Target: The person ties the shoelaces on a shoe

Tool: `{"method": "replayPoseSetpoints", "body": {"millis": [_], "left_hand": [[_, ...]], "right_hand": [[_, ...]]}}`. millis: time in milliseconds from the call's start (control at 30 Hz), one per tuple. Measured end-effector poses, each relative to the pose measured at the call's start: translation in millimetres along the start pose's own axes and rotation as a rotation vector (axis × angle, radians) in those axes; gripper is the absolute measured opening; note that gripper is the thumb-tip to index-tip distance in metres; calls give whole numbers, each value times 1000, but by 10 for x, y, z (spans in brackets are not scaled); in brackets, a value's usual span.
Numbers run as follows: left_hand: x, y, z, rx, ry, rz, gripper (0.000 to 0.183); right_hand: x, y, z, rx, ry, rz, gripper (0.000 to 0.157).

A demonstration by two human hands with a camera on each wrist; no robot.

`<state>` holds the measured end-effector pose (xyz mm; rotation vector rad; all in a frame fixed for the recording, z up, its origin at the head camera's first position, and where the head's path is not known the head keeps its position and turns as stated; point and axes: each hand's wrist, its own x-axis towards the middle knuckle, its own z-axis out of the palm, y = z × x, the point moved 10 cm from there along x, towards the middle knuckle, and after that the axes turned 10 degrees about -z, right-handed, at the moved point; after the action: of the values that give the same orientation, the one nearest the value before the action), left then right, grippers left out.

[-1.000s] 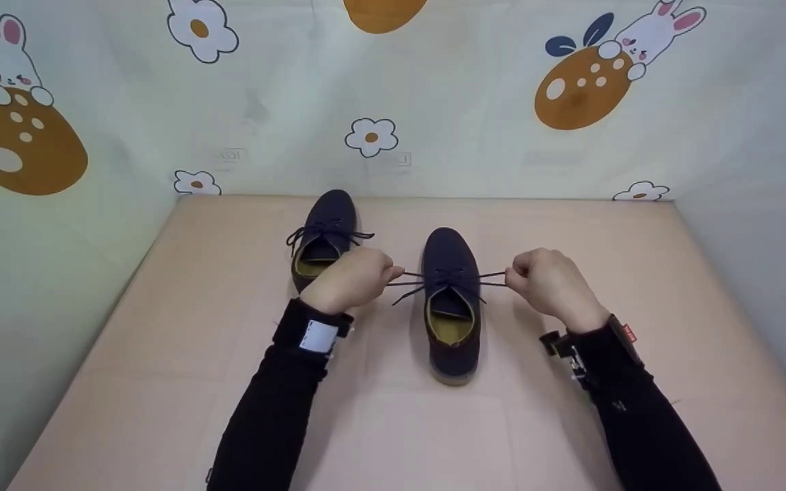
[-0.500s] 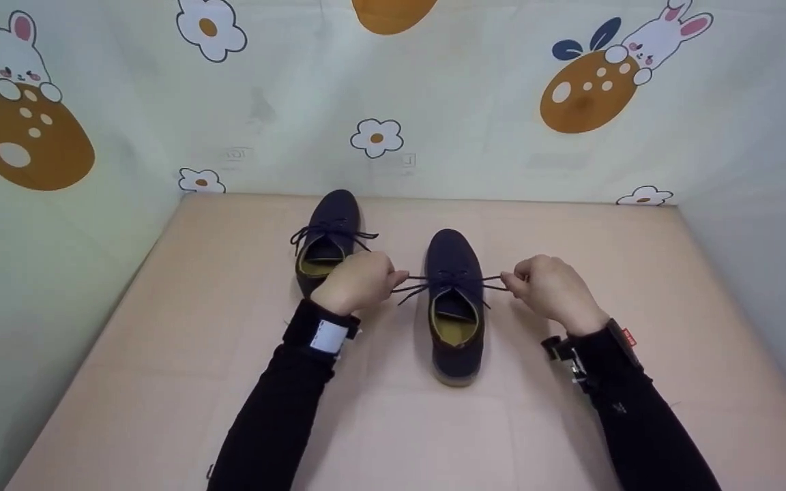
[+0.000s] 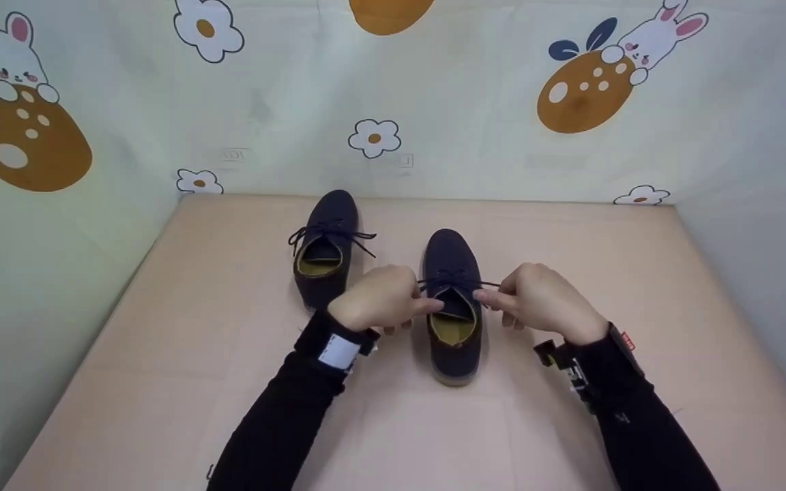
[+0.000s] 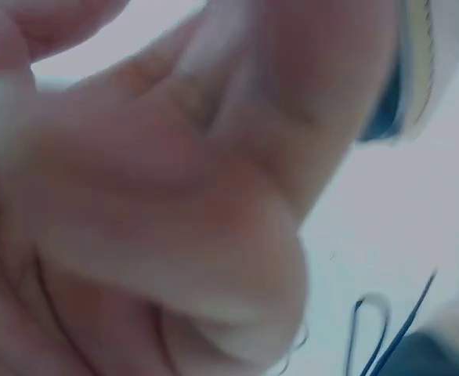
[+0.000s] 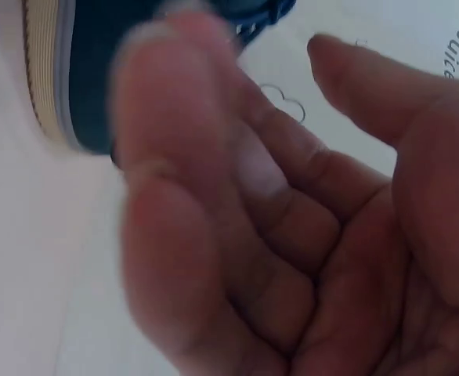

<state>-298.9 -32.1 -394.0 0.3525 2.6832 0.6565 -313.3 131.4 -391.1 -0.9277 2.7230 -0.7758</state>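
A dark navy lace-up shoe with a yellowish lining stands between the hands in the head view, its toe pointing away. Its lace is tied in a bow, with loops out to both sides. At the shoe's left my left hand has its thumb stretched over the opening, holding nothing that I can see. My right hand is on the other side, thumb pointing at the shoe's collar. In the right wrist view the right hand's fingers are loosely bent and apart from the thumb, without any lace between them.
A matching shoe with its lace tied in a bow stands to the left and farther back, close behind the left hand. The pale tabletop ends at a printed cloth backdrop. Similar cloth rises at both sides.
Both hands were pinching the bow's loops and pulling them outward. They have let go and moved inward and nearer the shoe's opening, thumbs extended. The shoes have stayed in place.
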Motion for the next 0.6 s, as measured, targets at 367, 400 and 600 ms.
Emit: {"method": "replayPoseSetpoints", "body": {"millis": [367,400,600], "left_hand": [[172,76,122,-30,139,-41,32],[179,72,118,-55,148,-44,30],[229,43,47,-128,236,-49,23]], "right_hand": [[50,29,218,124,-42,74,34],[55,19,217,113,-22,87,33],[120,-163,120,-83,181,50,35]]}}
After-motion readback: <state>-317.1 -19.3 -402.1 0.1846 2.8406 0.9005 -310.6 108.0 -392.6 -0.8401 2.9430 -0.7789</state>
